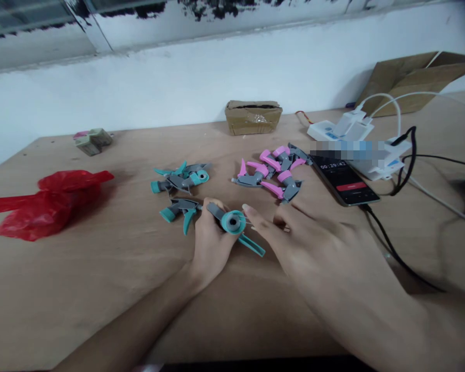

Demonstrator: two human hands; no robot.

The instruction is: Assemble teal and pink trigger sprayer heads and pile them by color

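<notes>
My left hand (213,237) is wrapped round a grey and teal trigger spray head (233,222). Its round teal collar faces up toward me, and the teal trigger lever sticks out low to the right. Right beside the collar is my right hand (313,237), thumb and finger brought together. Something thin and pale shows at those fingertips, too small to make out; the other fingers are bent and partly hidden. Left of my left hand lies a loose teal spray head (180,211), with more teal spray heads (182,178) behind it. Several pink and grey spray heads (275,173) lie beyond my right hand.
A red plastic bag (58,204) lies at the left, a small bundle (93,141) behind it. A cardboard box (253,119) stands by the wall. To the right are a phone (344,181), a white power strip (325,132), cables and a larger open carton (406,82).
</notes>
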